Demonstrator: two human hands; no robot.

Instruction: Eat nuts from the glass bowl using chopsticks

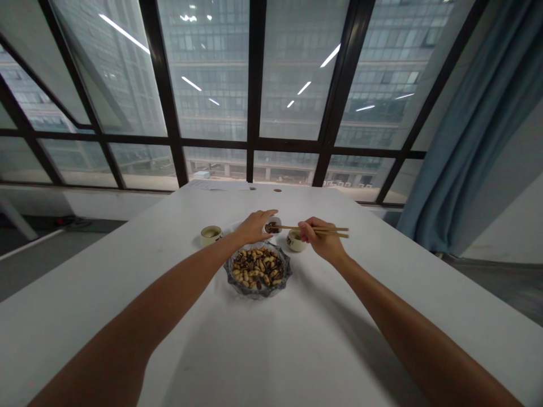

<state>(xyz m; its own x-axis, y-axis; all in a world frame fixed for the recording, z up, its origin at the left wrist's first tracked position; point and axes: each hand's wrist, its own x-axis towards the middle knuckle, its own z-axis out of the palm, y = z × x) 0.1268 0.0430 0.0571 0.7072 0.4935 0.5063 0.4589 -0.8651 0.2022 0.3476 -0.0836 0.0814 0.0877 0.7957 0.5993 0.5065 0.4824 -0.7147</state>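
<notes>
Thumb and fingers of my left hand (253, 227) are closed around a small white cup (278, 221), whose open mouth faces me and shows dark bits inside, too small to name. A pair of wooden chopsticks (333, 231) is gripped in my right hand (321, 237). They point left, and their tips reach the mouth of the white cup. Just below my left hand stands a scalloped glass bowl (289, 270) full of mixed nuts and dark striped seeds (258, 267). Beneath the chopsticks, a cream cup with dark writing (296, 241) is partly covered by my right hand.
A second cream cup (209, 236) stands left of my left wrist. Papers (216, 185) and a small brown round thing (278, 190) lie at the far end of the white table (237, 350). Windows rise behind, with a blue curtain (458, 141) on the right.
</notes>
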